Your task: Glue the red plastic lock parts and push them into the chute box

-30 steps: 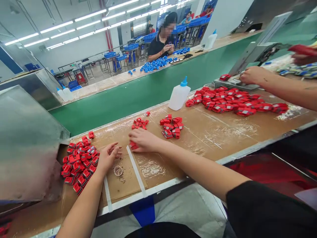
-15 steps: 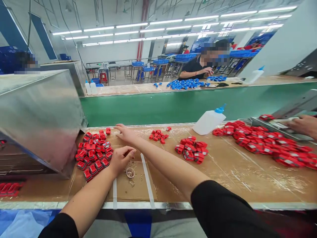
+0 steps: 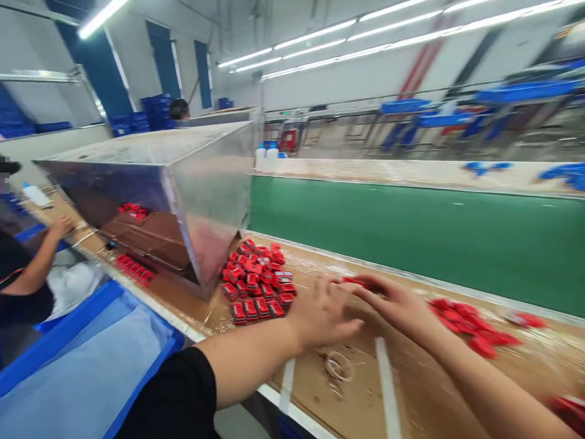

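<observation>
My left hand is over the bench beside the red pile, palm down, with its fingers stretched out and thumb apart. Its fingertips come close to those of my right hand, whose fingers are bent around a small red plastic part; motion blur and the fingers hide most of that part. To the left lies a pile of red rectangular plastic parts with dark edges. Below my hands, a small clear round cup stands on a cardboard sheet with tiny bits scattered about it.
A metal box-shaped hood stands at the left, with a row of red parts before it. More red parts lie to the right. A blue lined bin sits at lower left. A co-worker's arm shows far left.
The view has swung left, bringing the hood's opening and blue bin into sight. My left hand has opened out and moved away from the pile. A red part now shows at my right fingertips.
</observation>
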The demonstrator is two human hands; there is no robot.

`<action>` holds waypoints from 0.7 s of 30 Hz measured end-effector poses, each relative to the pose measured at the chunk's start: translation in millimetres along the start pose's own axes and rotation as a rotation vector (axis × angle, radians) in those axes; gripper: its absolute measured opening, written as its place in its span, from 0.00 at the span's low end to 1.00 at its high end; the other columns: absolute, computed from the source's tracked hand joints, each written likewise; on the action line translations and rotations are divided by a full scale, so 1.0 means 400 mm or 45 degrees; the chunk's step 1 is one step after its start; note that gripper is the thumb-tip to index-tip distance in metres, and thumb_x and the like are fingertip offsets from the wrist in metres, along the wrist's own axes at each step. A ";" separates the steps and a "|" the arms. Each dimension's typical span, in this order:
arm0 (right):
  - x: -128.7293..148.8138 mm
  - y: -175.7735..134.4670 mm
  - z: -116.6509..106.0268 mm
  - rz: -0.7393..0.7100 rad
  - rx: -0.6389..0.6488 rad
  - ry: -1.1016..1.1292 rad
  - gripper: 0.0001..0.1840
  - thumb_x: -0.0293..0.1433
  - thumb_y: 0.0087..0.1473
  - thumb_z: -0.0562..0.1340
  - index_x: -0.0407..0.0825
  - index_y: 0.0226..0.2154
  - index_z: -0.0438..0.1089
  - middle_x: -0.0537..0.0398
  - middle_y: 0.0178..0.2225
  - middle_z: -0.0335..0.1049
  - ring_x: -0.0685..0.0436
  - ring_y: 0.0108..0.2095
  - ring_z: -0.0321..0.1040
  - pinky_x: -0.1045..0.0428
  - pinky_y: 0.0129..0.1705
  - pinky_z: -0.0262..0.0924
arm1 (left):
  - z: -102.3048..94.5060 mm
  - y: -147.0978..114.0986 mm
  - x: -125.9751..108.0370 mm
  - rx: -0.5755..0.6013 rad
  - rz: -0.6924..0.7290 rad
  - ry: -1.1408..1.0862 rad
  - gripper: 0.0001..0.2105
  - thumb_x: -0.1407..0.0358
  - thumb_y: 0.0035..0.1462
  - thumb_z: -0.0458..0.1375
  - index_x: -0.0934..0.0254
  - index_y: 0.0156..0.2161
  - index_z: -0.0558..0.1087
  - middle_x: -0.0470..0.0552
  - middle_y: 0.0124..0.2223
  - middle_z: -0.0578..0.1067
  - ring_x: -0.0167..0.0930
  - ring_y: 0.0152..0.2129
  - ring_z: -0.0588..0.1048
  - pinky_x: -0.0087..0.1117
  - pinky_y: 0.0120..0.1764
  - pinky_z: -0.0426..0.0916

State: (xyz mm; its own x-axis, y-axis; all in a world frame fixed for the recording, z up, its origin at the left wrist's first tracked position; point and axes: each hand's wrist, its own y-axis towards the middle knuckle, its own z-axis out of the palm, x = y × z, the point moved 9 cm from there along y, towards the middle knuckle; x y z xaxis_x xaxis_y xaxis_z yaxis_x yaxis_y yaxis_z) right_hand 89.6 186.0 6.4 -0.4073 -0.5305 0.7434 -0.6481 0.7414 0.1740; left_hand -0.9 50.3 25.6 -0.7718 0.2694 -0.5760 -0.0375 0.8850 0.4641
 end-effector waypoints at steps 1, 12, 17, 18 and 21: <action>-0.028 -0.032 -0.005 0.087 0.036 0.014 0.27 0.55 0.49 0.64 0.53 0.40 0.78 0.47 0.39 0.80 0.35 0.37 0.76 0.43 0.41 0.71 | 0.015 0.001 0.003 0.053 0.003 0.062 0.36 0.52 0.57 0.66 0.60 0.67 0.62 0.64 0.65 0.66 0.48 0.61 0.69 0.50 0.55 0.74; 0.019 -0.212 -0.033 0.089 -0.076 -0.071 0.23 0.55 0.58 0.56 0.55 0.30 0.71 0.50 0.27 0.75 0.39 0.30 0.71 0.47 0.33 0.62 | 0.116 -0.009 0.062 0.312 -0.349 -0.813 0.22 0.63 0.56 0.68 0.65 0.55 0.73 0.55 0.46 0.81 0.35 0.41 0.80 0.37 0.47 0.76; 0.117 -0.251 0.014 -0.434 0.322 -0.128 0.25 0.48 0.65 0.54 0.49 0.23 0.59 0.56 0.22 0.62 0.48 0.24 0.58 0.52 0.31 0.49 | 0.094 0.020 0.094 0.178 -0.502 -0.853 0.26 0.70 0.49 0.66 0.64 0.55 0.70 0.57 0.53 0.79 0.35 0.44 0.80 0.38 0.52 0.74; 0.125 -0.256 0.027 -0.490 0.388 -0.121 0.24 0.46 0.65 0.55 0.49 0.23 0.59 0.57 0.22 0.62 0.49 0.24 0.57 0.52 0.31 0.47 | 0.097 0.029 0.099 0.192 -0.497 -0.887 0.27 0.70 0.49 0.66 0.64 0.56 0.69 0.57 0.55 0.77 0.34 0.44 0.80 0.37 0.51 0.74; 0.140 -0.264 0.053 -0.568 0.475 -0.063 0.22 0.44 0.64 0.58 0.49 0.23 0.60 0.59 0.21 0.61 0.51 0.24 0.55 0.53 0.30 0.45 | 0.104 0.038 0.110 0.210 -0.515 -0.955 0.27 0.69 0.50 0.65 0.63 0.56 0.68 0.56 0.57 0.75 0.33 0.42 0.80 0.34 0.45 0.76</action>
State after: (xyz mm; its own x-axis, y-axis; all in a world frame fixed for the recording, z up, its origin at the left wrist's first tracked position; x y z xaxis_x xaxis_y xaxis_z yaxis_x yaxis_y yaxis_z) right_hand 121.7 69.2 16.1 -0.0664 -0.7835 0.6179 -0.9430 0.2517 0.2178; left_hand -9.0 91.5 -20.9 -0.0944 0.0498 -0.9943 -0.0815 0.9950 0.0576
